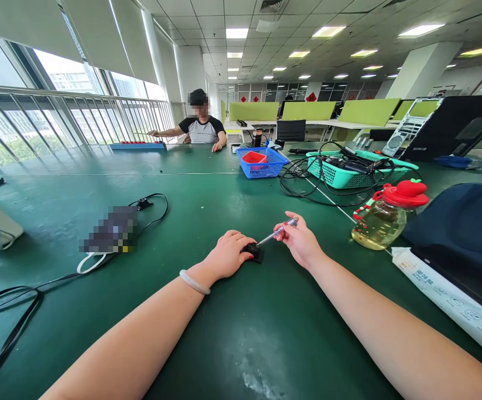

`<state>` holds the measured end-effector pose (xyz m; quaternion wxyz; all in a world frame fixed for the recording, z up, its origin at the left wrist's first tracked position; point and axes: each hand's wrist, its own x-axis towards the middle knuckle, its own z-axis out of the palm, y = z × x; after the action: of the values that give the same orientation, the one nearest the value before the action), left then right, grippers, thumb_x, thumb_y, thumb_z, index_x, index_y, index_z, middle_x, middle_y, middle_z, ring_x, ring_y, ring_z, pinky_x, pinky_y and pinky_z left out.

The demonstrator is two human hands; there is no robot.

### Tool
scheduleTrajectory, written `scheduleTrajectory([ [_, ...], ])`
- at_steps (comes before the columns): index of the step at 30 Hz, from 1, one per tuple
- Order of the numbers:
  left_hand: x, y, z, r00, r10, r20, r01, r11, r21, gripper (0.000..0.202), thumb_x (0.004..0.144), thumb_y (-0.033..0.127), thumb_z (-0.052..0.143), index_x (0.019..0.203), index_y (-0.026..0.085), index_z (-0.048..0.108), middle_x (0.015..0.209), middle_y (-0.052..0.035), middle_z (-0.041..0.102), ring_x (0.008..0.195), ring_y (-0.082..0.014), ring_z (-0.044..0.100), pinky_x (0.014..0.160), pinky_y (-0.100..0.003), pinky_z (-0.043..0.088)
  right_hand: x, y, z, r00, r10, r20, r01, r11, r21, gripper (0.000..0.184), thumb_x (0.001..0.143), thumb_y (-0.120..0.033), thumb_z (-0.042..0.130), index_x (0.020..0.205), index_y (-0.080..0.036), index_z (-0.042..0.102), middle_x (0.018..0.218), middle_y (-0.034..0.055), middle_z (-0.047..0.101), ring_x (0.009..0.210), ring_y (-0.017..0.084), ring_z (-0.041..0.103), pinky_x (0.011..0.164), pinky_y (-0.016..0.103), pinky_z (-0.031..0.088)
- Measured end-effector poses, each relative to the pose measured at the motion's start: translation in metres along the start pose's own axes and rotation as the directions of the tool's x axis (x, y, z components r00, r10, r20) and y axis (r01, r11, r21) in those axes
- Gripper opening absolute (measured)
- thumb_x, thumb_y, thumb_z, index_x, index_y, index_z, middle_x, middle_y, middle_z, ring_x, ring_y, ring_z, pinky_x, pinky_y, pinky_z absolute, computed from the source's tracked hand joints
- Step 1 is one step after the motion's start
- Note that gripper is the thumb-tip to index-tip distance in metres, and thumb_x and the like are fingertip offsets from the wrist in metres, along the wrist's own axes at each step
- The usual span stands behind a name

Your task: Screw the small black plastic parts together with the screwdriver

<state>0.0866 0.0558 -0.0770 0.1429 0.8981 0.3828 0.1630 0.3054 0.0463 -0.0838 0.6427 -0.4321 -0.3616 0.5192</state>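
My left hand (229, 253) rests on the green table (207, 333), fingers curled over a small black part (253, 251) and pinning it down. A pale bangle circles that wrist. My right hand (299, 240) pinches a slim screwdriver (277, 232) with a clear handle. Its metal tip slants down to the left and touches the black part.
A bottle of yellow liquid with a red lid (384, 218) stands right of my hands, beside a dark bag (461, 233). Farther back sit a blue basket (261, 162), a teal basket of cables (349, 169) and a black cable (153, 208). A person (201, 129) sits across the table.
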Motion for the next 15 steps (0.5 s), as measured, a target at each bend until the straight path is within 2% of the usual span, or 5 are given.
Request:
scheduleTrajectory([
  [4, 0.0004, -0.0008, 0.0004, 1.000, -0.006, -0.001, 0.006, 1.000, -0.014, 0.031, 0.090, 0.030, 0.060, 0.121, 0.026, 0.063, 0.122, -0.0044, 0.065, 0.123, -0.0269, 0.047, 0.110, -0.046, 0.037, 0.0007, 0.0000, -0.0006, 0.998, -0.032, -0.052, 0.032, 0.999, 0.006, 0.050, 0.067, -0.028, 0.072, 0.109, -0.027, 0.045, 0.069, -0.0071, 0.064, 0.055, 0.011, 0.054, 0.064, 0.031, 0.048],
  [15, 0.0011, -0.0021, 0.0008, 0.999, -0.007, -0.038, 0.006, 1.000, -0.027, 0.029, 0.089, 0.029, 0.061, 0.117, 0.026, 0.064, 0.120, -0.0033, 0.067, 0.122, -0.0272, 0.048, 0.109, -0.047, 0.038, 0.0017, -0.0024, -0.0019, 0.998, -0.020, -0.064, 0.021, 1.000, 0.017, 0.049, 0.067, -0.025, 0.072, 0.107, -0.026, 0.045, 0.068, -0.0066, 0.065, 0.054, 0.011, 0.053, 0.063, 0.030, 0.049],
])
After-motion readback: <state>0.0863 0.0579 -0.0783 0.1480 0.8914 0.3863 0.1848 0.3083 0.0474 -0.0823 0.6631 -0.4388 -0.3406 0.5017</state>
